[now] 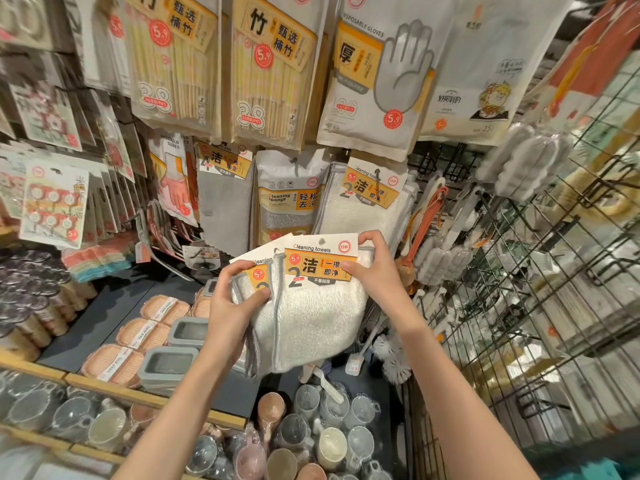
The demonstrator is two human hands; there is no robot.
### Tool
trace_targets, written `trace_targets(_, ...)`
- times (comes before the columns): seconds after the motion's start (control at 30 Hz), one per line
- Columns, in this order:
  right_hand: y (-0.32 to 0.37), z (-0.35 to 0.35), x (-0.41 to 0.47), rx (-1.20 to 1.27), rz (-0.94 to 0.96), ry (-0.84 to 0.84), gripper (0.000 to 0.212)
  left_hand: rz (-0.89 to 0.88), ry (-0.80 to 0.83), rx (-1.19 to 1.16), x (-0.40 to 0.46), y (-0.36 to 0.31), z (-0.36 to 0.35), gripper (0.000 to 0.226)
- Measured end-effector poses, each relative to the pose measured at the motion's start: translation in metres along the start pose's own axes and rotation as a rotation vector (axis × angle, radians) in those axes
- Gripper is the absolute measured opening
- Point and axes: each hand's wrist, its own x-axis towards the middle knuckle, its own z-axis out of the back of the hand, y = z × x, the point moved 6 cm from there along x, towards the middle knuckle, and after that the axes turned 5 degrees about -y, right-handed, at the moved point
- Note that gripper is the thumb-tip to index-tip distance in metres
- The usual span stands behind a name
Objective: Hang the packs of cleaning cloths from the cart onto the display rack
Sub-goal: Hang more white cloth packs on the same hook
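Both hands hold packs of cleaning towels in front of the display rack (450, 161). The right hand (375, 268) pinches the front pack of cleaning towels (320, 292) by its header card, fingers on the card's upper right corner and thumb on its orange label. The left hand (232, 306) grips a second pack (254, 271) that lies partly behind the first, thumb pressed on its label, fingers curled round the cloth's left edge. Just above them, more cleaning towels (367, 199) of the same kind hang on a hook of the rack, beside a cleaning sponge pack (289, 199). Higher up hang bamboo chopstick packs (270, 71) and disposable gloves (377, 74). Below the hands, a shelf carries pink soap dishes (138, 334) and plastic cups (332, 441). A wire cart (540, 306) stands to the right
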Motion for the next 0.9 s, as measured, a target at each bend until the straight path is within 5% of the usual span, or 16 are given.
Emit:
trace_targets(0.53, 0.016, 0.065, 0.044, 0.096, 0.068, -0.350, 0.032, -0.022, 0.068, -0.063, 0.013, 0.001, -0.020, 0.048)
trace_targets(0.9, 0.017, 0.075, 0.070, 0.088, 0.047, -0.434, 0.030, -0.054, 0.060, -0.056, 0.020, -0.004, -0.022, 0.044)
